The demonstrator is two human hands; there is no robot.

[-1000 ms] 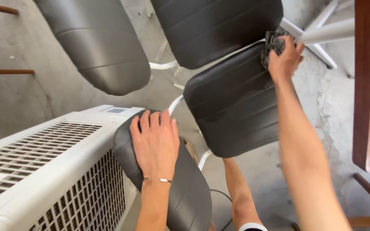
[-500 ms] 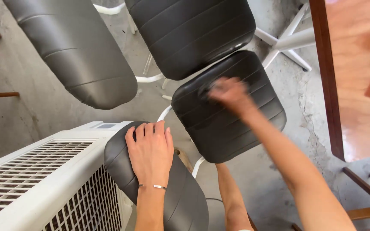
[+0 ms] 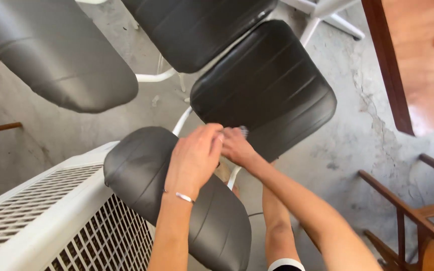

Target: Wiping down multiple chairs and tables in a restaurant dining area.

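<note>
My right hand (image 3: pixel 234 145), closed on a small cloth (image 3: pixel 243 131), has come back across the chair seat (image 3: pixel 267 85) to meet my open left hand (image 3: pixel 193 158) on the backrest (image 3: pixel 141 165).

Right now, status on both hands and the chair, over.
Left hand flat on black padded chair backrest. Right hand at black padded seat edge, gripping small grey cloth. White slatted appliance alongside.

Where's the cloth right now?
In the right hand, the cloth shows at the near edge of the chair seat, beside the left hand.
</note>
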